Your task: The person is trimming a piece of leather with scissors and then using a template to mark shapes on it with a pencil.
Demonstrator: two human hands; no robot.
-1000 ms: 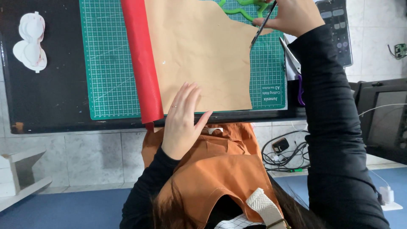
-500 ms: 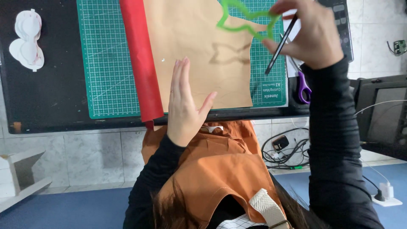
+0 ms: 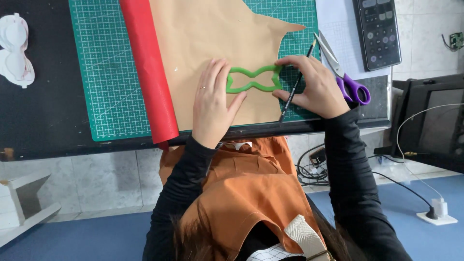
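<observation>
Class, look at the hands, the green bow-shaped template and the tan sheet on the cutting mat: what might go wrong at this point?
1. The green bow-shaped plastic template is steadied only by fingertips of the left hand and right hand; it may slip on the tan sheet, skewing an outline.
2. The right hand also holds a thin dark pencil, which weakens its grip.
3. The purple-handled scissors lie open close by.

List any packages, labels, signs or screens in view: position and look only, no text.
Dark rectangular handheld device, top right, lying on white paper: black face, rows of round grey buttons.
Green gridded cutting mat, on the black table: small white printed label near its lower right edge, mostly hidden by the right hand.
Dark flat panel, far right edge: possibly a screen, unlit; cannot tell.
No packages or signs.
</observation>
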